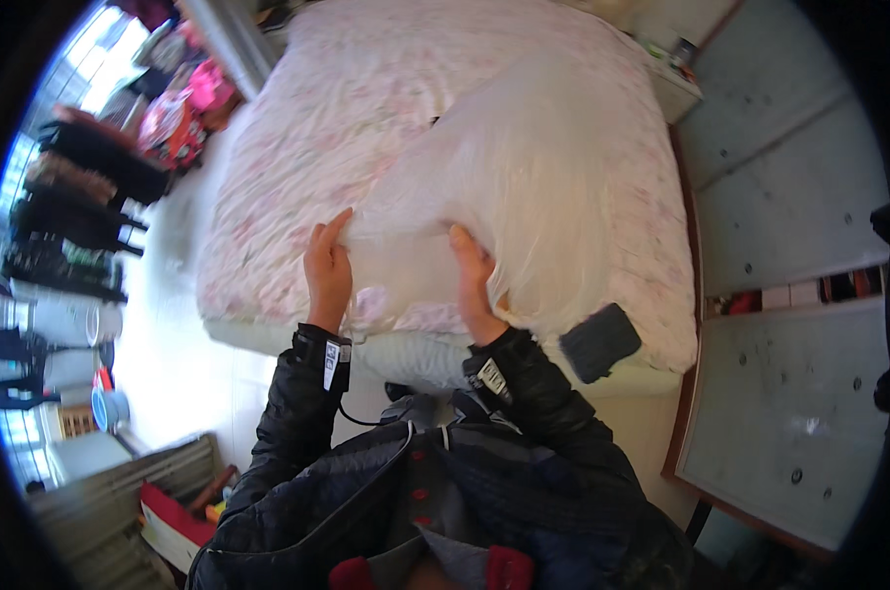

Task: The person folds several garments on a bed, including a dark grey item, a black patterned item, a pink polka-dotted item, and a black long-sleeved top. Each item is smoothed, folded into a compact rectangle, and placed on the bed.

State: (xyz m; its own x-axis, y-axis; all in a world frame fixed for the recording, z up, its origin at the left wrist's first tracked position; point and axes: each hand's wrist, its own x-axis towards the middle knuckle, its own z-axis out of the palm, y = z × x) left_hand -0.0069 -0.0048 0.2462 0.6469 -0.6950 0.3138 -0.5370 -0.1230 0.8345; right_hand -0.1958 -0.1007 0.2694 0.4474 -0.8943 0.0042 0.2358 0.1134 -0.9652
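A large, thin, see-through plastic sheet (534,187) spreads in loose folds over the near half of a flowered bed; whether it is a bag cannot be told. My left hand (329,275) grips its left edge, thumb and fingers closed on the film. Farther right, my right hand (476,285) holds another part of the same edge, its thumb on top and the other fingers partly hidden by folds. Between my hands the film is stretched across, and the flowered cover shows through it. A dark grey, flat, rectangular cloth-like thing (599,342) lies on the bed's near edge, right of my right hand.
The bed (297,147) fills the middle. Along the right stands a wardrobe (779,383) with sliding doors, and a bedside cabinet (673,93) is at the far right. Clothes (91,197) hang at the left, near a blue basin (109,408) and a red-and-white box (175,521).
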